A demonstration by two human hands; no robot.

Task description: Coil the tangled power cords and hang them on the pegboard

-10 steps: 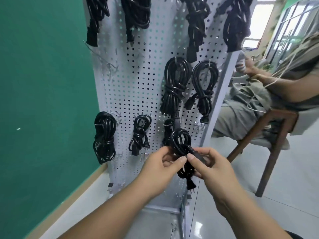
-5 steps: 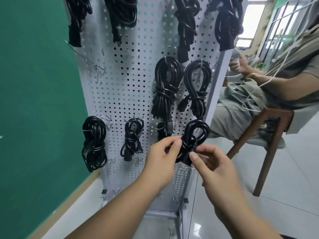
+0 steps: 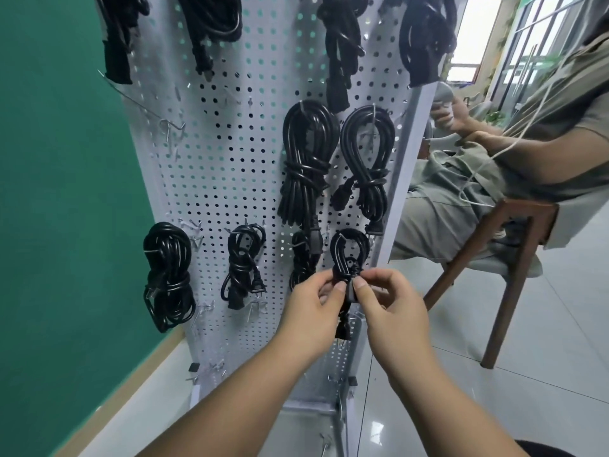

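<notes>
Green wall (image 3: 59, 192) on the left, grey tiled floor (image 3: 527, 374) on the right, white pegboard (image 3: 230, 143) standing between them.

Top row of the board: four black cord bundles (image 3: 211, 24), cut off by the frame edge. Bare metal hooks (image 3: 171, 127) on the left part of the board. Middle row: two long coils (image 3: 308, 159) side by side, each on its own hook.

Bottom row, left to right: thick coil (image 3: 168, 275), smaller coil with plug showing (image 3: 244, 265), third coil (image 3: 301, 262) partly hidden behind a long coil's plug and the left hand, then the small cord (image 3: 347, 255) in the hands, at the board's lower right. Its loop points up, just in front of the board; cannot tell if it sits on a hook.

Left hand (image 3: 313, 311) pinches the small cord's wrapped middle between thumb and forefinger. Right hand (image 3: 392, 308) pinches the same spot from the other side, thumb and forefinger tips pressed on it, other fingers curled in. The cord's plug (image 3: 342, 328) hangs down between the two hands.

Far right: a seated person (image 3: 461, 209) on a wooden chair (image 3: 507, 258), with a white cable (image 3: 474, 166) across the lap.
</notes>
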